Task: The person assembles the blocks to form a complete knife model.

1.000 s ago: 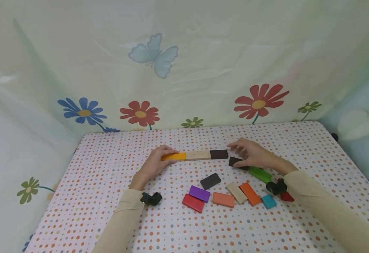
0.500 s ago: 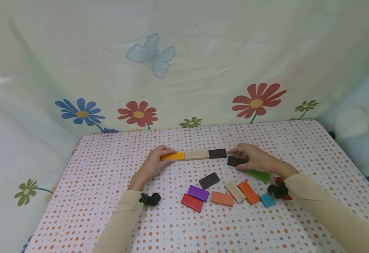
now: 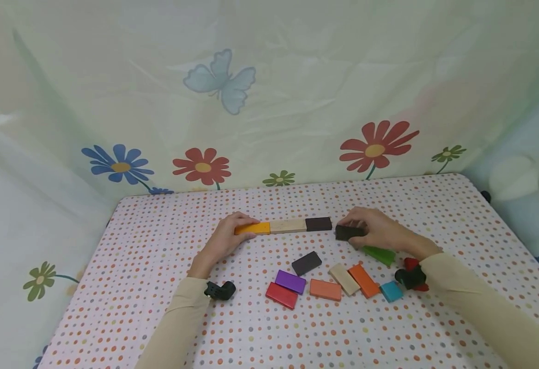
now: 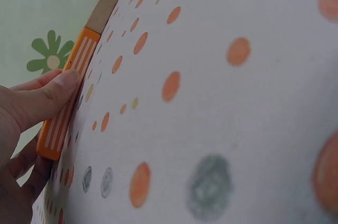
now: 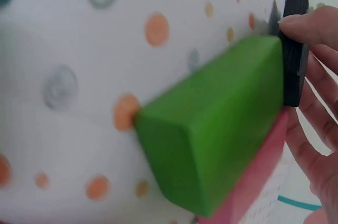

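Orange block (image 4: 63, 114), striped from left wrist only, and black block (image 3: 346, 233): fingers (image 4: 48, 96) pinch both.

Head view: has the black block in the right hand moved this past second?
Yes: the held block has shifted slightly farther back and rightward, judged against the row's dark end block.

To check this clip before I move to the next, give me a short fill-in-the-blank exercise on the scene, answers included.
1. The yellow-orange block is gripped by the person's ____ hand.
2. The right hand holds a dark block; the biggest block in that wrist's view is ____.
3. The nearest block to the purple block is ____.
4. The shape printed highest on the backdrop is a ____.

Missing words: left; green; red; butterfly.
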A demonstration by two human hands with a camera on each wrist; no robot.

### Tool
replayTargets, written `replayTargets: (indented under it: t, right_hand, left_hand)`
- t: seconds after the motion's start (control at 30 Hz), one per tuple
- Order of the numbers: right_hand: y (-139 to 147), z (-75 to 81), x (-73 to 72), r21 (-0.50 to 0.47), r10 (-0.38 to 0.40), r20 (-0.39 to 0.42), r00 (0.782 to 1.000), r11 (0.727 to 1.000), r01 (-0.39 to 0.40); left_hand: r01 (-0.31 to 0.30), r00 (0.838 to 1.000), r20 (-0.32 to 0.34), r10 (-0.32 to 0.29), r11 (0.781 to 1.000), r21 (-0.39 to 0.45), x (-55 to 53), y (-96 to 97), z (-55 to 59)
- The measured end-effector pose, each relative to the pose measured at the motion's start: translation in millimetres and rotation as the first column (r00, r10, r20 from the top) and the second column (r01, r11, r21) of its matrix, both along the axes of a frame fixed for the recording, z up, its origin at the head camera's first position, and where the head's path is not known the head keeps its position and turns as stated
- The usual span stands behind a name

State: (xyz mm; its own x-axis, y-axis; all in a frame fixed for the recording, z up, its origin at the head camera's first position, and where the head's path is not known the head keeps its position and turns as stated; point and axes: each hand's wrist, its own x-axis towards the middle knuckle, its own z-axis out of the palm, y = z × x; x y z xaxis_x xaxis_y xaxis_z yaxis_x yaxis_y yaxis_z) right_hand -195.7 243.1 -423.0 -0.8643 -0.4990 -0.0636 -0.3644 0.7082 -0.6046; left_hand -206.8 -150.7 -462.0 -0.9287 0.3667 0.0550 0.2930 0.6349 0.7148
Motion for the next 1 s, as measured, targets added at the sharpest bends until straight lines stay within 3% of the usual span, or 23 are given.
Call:
replayTargets:
  t: [0.27,1.0]
  right_hand:
    - [8.5,4.9,-12.6,-0.019,-0.019,-0.049,0.999,1.000,0.018]
    - [-10.6,-5.1,-30.2,-0.003,-0.016,-0.016,1.000,1.000,0.016]
  left_hand:
    - [-0.009,1.000,-0.001,0.009,1.000,0.002,0.0,1.0,0.3]
    - [-0.010,1.000,0.007,0.010,1.000,-0.002,0.4,0.5,1.1]
